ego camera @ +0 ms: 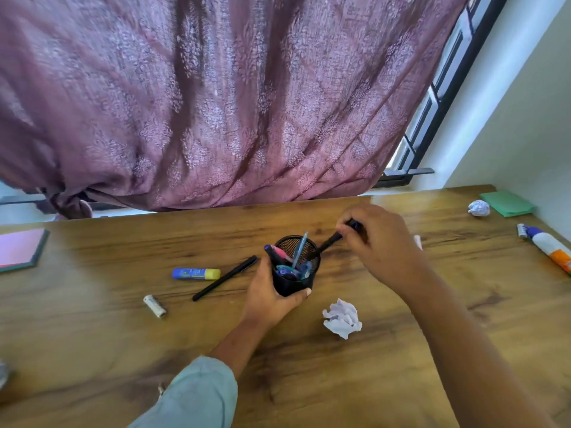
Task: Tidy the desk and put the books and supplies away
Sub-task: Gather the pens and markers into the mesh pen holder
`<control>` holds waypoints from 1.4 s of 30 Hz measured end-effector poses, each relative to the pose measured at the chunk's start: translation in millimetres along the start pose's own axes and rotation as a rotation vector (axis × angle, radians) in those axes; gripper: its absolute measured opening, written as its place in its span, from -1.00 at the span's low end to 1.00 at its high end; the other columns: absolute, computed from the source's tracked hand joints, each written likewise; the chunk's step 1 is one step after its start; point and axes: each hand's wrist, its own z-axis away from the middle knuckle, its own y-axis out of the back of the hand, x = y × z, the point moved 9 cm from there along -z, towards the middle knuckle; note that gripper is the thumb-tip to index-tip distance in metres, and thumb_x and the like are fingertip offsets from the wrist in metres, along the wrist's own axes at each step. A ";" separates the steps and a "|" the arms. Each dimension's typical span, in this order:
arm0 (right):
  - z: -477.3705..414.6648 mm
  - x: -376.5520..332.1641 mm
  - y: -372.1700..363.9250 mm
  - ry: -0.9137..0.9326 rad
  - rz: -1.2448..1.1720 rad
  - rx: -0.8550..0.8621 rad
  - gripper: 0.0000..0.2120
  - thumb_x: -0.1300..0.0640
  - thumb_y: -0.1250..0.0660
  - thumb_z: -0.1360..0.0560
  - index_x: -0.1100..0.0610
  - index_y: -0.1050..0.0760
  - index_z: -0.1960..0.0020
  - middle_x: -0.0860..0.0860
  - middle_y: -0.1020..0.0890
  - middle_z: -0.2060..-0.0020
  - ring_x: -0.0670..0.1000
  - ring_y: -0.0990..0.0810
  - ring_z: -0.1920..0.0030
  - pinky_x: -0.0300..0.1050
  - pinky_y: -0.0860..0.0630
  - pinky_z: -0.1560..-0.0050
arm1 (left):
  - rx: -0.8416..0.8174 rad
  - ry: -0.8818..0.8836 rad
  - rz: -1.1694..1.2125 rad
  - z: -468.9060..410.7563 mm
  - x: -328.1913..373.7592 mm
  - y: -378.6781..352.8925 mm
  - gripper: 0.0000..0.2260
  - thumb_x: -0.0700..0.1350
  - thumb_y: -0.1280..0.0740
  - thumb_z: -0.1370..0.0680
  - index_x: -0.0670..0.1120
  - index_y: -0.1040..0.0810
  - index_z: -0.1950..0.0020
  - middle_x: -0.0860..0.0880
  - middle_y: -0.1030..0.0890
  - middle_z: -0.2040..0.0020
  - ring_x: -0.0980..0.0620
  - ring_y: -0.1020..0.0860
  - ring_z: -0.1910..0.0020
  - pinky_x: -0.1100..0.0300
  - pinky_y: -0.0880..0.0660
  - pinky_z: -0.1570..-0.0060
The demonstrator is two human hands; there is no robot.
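Observation:
A black mesh pen cup [304, 250] stands on the wooden desk [92, 335], with several pens inside. My left hand [272, 296] grips the cup's near side. My right hand [380, 245] pinches the top of a black pen [327, 244] whose lower end dips over the cup's rim. On the desk left of the cup lie another black pen [224, 278], a blue and yellow glue stick [196, 273] and a small white cylinder [155, 306]. A crumpled paper ball [342, 318] lies just right of my left hand.
A pink-covered book [21, 250] sits at the desk's left edge. At the far right are a second paper ball [479, 208], green paper [506, 202], a white glue bottle [548, 246] and a small cylinder [521, 230]. A purple curtain [216, 103] hangs behind.

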 end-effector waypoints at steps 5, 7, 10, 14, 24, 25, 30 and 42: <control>13.7 -34.9 -66.6 0.133 0.099 -0.170 -0.91 0.12 -0.29 -0.54 0.10 -0.56 0.07 -0.02 -0.59 0.17 -0.01 -0.52 0.15 -0.12 -0.44 0.12 | 0.050 0.001 0.008 33.8 -5.6 23.8 -0.38 0.01 -0.60 -0.23 0.31 -0.30 -0.10 0.24 -0.57 -0.05 0.42 -0.52 -0.03 0.51 -0.41 0.05; 19.9 -41.6 -95.2 0.136 0.094 -0.245 -0.89 0.06 -0.25 -0.56 0.05 -0.53 0.04 -0.05 -0.59 0.14 0.01 -0.53 0.09 -0.08 -0.48 0.10 | 0.072 0.004 -0.005 46.6 -7.5 33.6 -0.37 0.02 -0.60 -0.23 0.33 -0.28 -0.09 0.28 -0.53 -0.03 0.42 -0.50 -0.01 0.56 -0.38 0.06; 23.6 -57.7 -114.6 0.144 0.024 -0.272 -0.87 0.02 -0.18 -0.59 0.02 -0.47 0.04 -0.11 -0.54 0.16 -0.01 -0.52 0.10 -0.04 -0.49 0.11 | 0.125 0.014 -0.011 62.3 -12.9 49.3 -0.34 0.06 -0.58 -0.21 0.35 -0.26 -0.12 0.28 -0.52 -0.06 0.37 -0.50 -0.04 0.52 -0.40 0.01; 24.1 -91.2 -122.2 0.199 -0.082 -0.307 -0.83 0.02 -0.08 -0.63 0.03 -0.41 0.01 -0.11 -0.50 0.20 -0.06 -0.46 0.20 -0.12 -0.38 0.20 | 0.178 0.025 -0.001 81.2 -19.6 67.2 -0.27 0.05 -0.59 -0.19 0.23 -0.29 -0.26 0.28 -0.52 -0.10 0.34 -0.50 -0.09 0.50 -0.41 -0.01; 29.4 -165.6 -151.5 0.204 -0.379 -0.468 -0.63 -0.17 0.03 -0.59 -0.06 -0.48 -0.12 -0.23 -0.55 0.22 -0.29 -0.52 0.19 -0.36 -0.40 0.16 | 0.323 0.092 0.013 125.8 -43.3 127.8 -0.20 0.10 -0.59 -0.19 0.12 -0.31 -0.35 0.30 -0.51 -0.14 0.36 -0.48 -0.14 0.44 -0.44 -0.06; 25.5 -168.3 -151.3 0.185 -0.440 -0.427 -0.58 -0.17 0.04 -0.59 -0.04 -0.51 -0.16 -0.28 -0.52 0.26 -0.35 -0.50 0.20 -0.43 -0.37 0.16 | 0.349 0.115 -0.004 132.0 -50.4 137.5 -0.18 0.14 -0.58 -0.17 0.08 -0.33 -0.36 0.29 -0.51 -0.13 0.38 -0.48 -0.12 0.44 -0.45 -0.05; -0.4 -147.2 -191.7 0.058 -0.218 -0.373 -0.73 0.14 -0.13 -0.62 0.06 -0.48 -0.27 -0.11 -0.59 0.08 -0.15 -0.55 0.05 -0.31 -0.38 0.11 | 0.475 0.234 -0.032 158.4 -85.3 190.4 -0.10 0.30 -0.48 -0.08 -0.07 -0.40 -0.33 0.13 -0.55 -0.14 0.20 -0.52 -0.11 0.19 -0.48 -0.16; 6.4 -75.9 -242.6 -0.124 0.419 -0.374 -0.78 0.08 -0.14 -0.61 -0.05 -0.36 -0.24 -0.09 -0.43 -0.23 0.09 -0.33 -0.28 0.02 -0.43 -0.04 | 0.374 0.203 -0.033 130.9 -105.4 246.8 -0.40 0.00 -0.62 -0.21 0.26 -0.33 -0.06 0.23 -0.54 -0.03 0.40 -0.49 -0.02 0.47 -0.39 0.04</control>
